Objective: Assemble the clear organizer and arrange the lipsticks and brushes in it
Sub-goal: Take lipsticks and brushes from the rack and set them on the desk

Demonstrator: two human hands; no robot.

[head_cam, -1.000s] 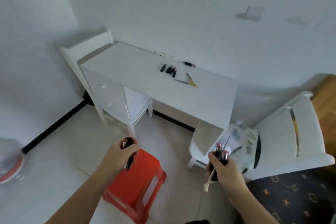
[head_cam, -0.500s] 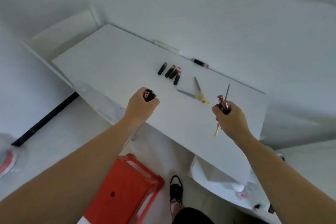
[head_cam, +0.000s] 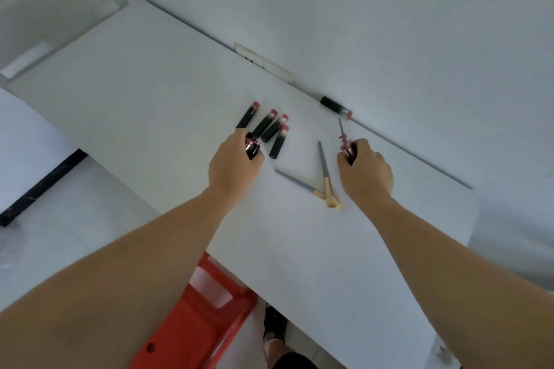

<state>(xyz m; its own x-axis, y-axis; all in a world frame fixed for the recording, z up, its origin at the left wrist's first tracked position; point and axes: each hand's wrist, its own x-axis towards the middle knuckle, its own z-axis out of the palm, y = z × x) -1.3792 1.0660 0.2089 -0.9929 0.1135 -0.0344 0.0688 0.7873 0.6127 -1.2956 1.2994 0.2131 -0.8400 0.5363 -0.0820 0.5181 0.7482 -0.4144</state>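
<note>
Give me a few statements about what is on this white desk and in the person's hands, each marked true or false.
1. Four lipsticks lie side by side on the desk. True.
2. The left hand is empty. False: it grips dark lipsticks.
3. Two brushes lie on the desk, their pale ends meeting. True.
4. The right hand rests flat and open. False: it grips lipsticks and a brush.
5. A clear organizer stands on the desk. False: none is in view.

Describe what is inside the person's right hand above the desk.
The right hand grips a bundle: pink-tipped lipsticks and a thin grey brush handle poke out toward the wall. The curled fingers cover the rest, so the exact count cannot be told.
</note>
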